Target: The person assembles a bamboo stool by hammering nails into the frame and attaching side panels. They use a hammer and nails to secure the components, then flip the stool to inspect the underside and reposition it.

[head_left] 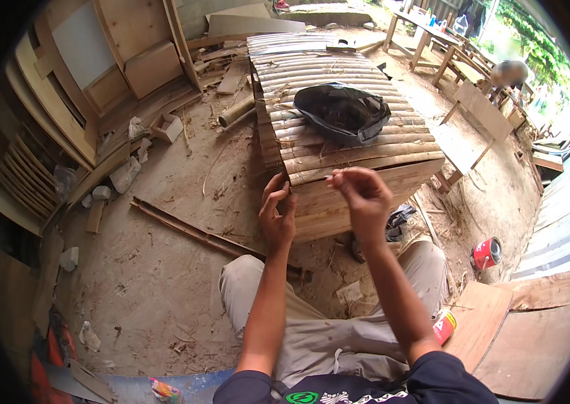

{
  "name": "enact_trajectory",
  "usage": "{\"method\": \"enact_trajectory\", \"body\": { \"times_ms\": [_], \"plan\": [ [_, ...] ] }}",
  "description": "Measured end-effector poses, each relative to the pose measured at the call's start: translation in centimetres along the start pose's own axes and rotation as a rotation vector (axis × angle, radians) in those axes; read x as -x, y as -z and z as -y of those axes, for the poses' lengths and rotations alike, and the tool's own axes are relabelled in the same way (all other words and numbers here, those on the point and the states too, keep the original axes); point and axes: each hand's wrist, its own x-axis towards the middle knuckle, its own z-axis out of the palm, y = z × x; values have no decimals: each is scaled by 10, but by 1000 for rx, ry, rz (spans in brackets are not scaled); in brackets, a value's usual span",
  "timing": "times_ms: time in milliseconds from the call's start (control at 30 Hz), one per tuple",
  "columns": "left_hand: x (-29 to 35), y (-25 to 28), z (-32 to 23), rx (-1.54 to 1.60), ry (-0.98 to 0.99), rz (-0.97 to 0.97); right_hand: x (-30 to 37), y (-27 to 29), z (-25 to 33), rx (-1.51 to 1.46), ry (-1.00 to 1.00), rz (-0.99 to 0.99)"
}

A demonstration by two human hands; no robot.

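Note:
In front of me stands a wooden box (329, 210) whose top is covered with split bamboo strips (359, 156). My left hand (277, 217) is at its near left corner, fingers curled and thumb close to the fingertips. Whether a small thing is pinched there I cannot make out. Over the near edge of the top, my right hand (366, 200) is closed in a pinch, and a small thin sliver-like piece (329, 178) sticks out from its fingertips to the left. On the bamboo lies an open black plastic bag (345, 114), its contents dark.
A long wooden strip (187, 225) lies on the dirt floor at left. Red cans (485, 254) and plywood sheets (480, 313) are at right. Wood panels (140, 47) lean at far left. Beyond the box, another person (511, 84) is near wooden tables (433, 34).

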Motion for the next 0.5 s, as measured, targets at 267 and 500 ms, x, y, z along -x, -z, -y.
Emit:
{"method": "enact_trajectory", "body": {
  "times_ms": [267, 500],
  "plan": [
    [-3, 0, -11, -55, 12, -10, 54, -35, -53, -5, -38, -192],
    [0, -4, -23, -236, -48, -135, 58, -33, -63, 293, -43, -141]
  ]
}}
